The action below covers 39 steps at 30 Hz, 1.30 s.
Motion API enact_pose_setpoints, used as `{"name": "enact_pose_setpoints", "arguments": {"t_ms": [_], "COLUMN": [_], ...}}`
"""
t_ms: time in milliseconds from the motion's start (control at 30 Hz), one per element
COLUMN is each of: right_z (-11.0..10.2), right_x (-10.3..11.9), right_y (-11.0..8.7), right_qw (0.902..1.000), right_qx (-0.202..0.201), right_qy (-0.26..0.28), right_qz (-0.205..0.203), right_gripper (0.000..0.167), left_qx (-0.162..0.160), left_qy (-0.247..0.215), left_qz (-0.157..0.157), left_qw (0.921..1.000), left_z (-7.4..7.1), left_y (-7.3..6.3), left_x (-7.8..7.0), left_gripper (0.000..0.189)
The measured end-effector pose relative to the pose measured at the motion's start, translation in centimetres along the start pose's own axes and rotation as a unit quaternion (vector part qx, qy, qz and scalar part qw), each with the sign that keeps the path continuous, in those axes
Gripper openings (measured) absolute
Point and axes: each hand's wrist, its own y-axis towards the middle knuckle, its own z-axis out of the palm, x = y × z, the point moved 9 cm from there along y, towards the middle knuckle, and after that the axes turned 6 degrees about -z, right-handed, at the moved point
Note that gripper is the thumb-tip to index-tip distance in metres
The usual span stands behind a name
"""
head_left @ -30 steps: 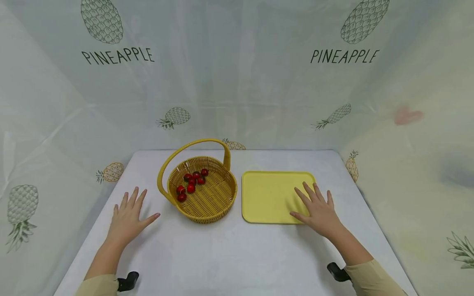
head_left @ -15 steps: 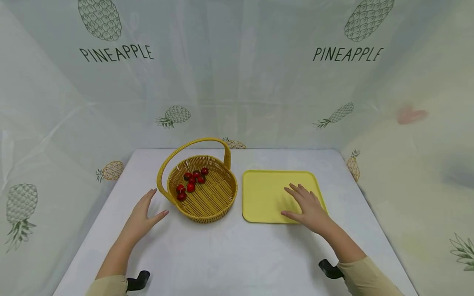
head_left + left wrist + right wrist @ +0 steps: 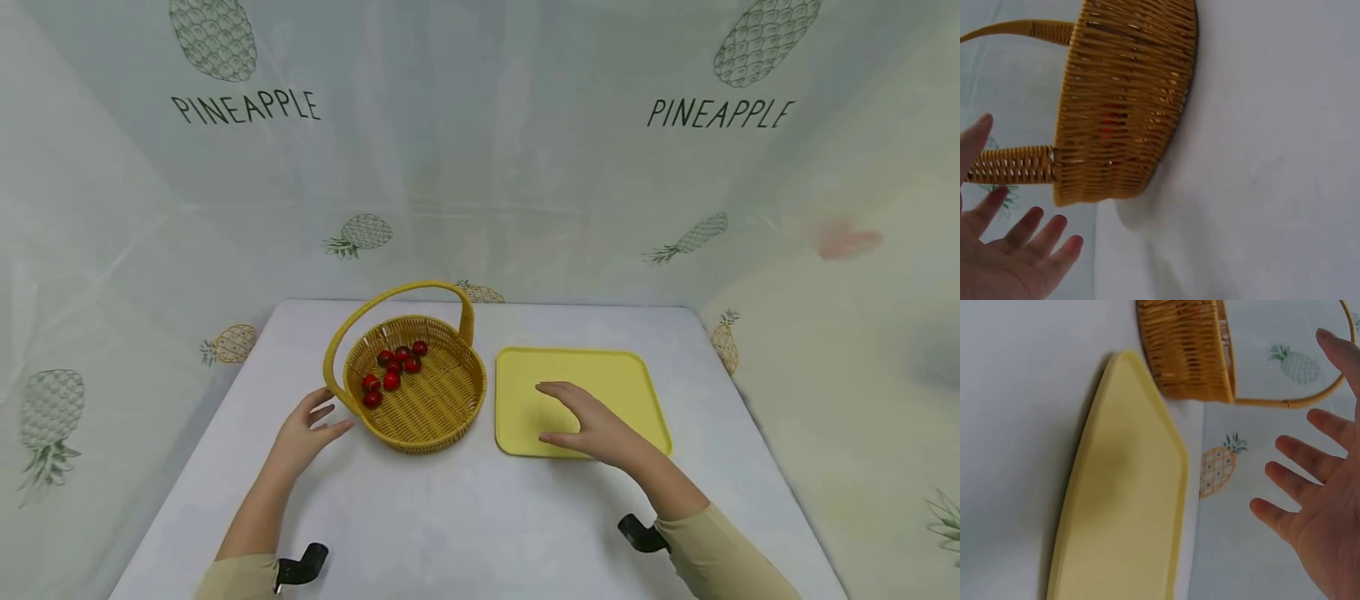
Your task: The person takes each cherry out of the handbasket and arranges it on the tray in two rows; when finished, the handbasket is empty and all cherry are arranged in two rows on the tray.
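Observation:
A round yellow-brown wicker basket point(image 3: 435, 417) with an arched handle stands left of centre on the white table. Several dark red cherries point(image 3: 392, 381) lie inside it, mostly toward its left side. My left hand point(image 3: 303, 435) is at the basket's left, by the foot of the handle, thumb spread from the fingers; in the left wrist view nothing is between them. Over the yellow tray point(image 3: 517, 400), my right hand point(image 3: 592, 423) hovers with thumb and fingers apart, holding nothing. The right wrist view shows its fingers spread beside the tray and basket.
The white table point(image 3: 465, 525) has its back edge against a pale curtain point(image 3: 480, 150) printed with pineapples. Similar cloth hangs at both sides. The tray lies flat just right of the basket, with a narrow gap between them.
My left hand has moved right and closer to the basket's handle. My right hand has shifted left across the tray, its fingers drawn together. Basket and tray stay in place.

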Motion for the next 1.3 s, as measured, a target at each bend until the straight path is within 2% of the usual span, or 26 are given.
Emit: {"name": "enact_pose_setpoints", "arguments": {"t_ms": [133, 400, 800, 1033, 1167, 1300], "right_z": [0.6, 1.9, 3.8, 5.2, 6.3, 7.5], "right_x": [0.9, 2.7, 5.0, 6.2, 6.4, 6.3], "right_y": [1.5, 4.0, 7.9, 10.1, 11.3, 12.5], "right_qw": [0.9999, 0.9987, 0.9953, 0.9921, 0.9895, 0.9874], "right_qx": [0.014, 0.039, 0.056, 0.065, 0.076, 0.088], "right_qy": [0.004, 0.011, 0.058, 0.088, 0.113, 0.124], "right_qz": [-0.009, -0.030, -0.055, -0.060, -0.048, -0.042], "right_gripper": [0.068, 0.061, 0.047, 0.045, 0.045, 0.045], "left_qx": [0.004, 0.009, -0.021, -0.024, -0.017, -0.012], "left_qy": [-0.024, -0.051, -0.058, -0.110, -0.148, -0.159], "left_qz": [-0.026, -0.040, -0.089, -0.116, -0.119, -0.123], "left_qw": [0.9994, 0.9979, 0.9942, 0.9868, 0.9816, 0.9794], "left_z": [0.2, 0.5, 0.3, 0.7, 1.0, 1.2], "left_y": [0.0, 0.6, 1.6, 1.9, 2.1, 2.2], "left_x": [0.0, -0.1, 0.0, 0.3, 0.4, 0.2], "left_gripper": [0.083, 0.074, 0.061, 0.057, 0.056, 0.055]}}
